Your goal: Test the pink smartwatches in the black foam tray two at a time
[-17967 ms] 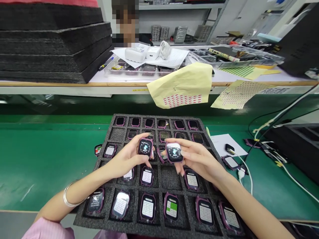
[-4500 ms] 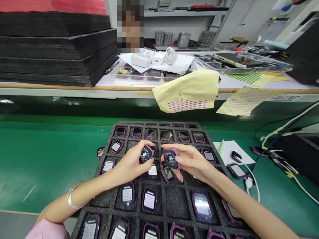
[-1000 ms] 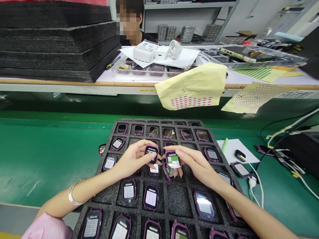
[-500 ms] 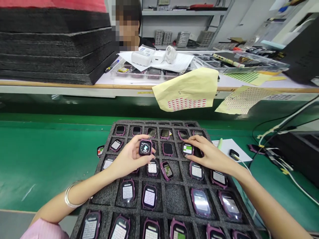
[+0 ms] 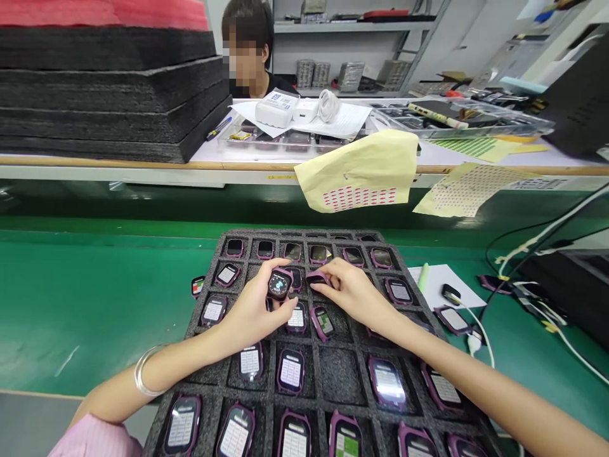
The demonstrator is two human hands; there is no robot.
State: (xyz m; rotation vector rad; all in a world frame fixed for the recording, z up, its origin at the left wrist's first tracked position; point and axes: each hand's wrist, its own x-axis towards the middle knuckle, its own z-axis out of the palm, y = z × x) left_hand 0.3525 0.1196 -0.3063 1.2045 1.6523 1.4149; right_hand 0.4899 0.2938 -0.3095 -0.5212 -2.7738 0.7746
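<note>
In my left hand (image 5: 259, 295) is a purple-cased smartwatch (image 5: 280, 284), held between thumb and fingers with a round dial lit on its screen. To its right, my right hand (image 5: 349, 285) pinches the edge of a second purple smartwatch (image 5: 316, 277), which is tilted up at its tray compartment. Both hands are over a dark grey foam tray (image 5: 339, 374) divided into square compartments. Just below them lies a watch with a green and white screen (image 5: 323, 322), turned at an angle. Many of the other watches show white grids; the far row has dark screens.
On the green bench (image 5: 104, 285), a loose watch (image 5: 197, 285) lies left of the tray. A watch (image 5: 451, 319), white cable and paper (image 5: 450, 279) are at right. Stacked black foam (image 5: 95, 95) stands on the shelf, where yellow sheets (image 5: 361, 171) hang. A person (image 5: 257, 57) sits behind.
My right hand has moved left from a watch with a green and white screen to the dark-screened one, now tipped up. My left hand still holds its watch, slightly turned.
</note>
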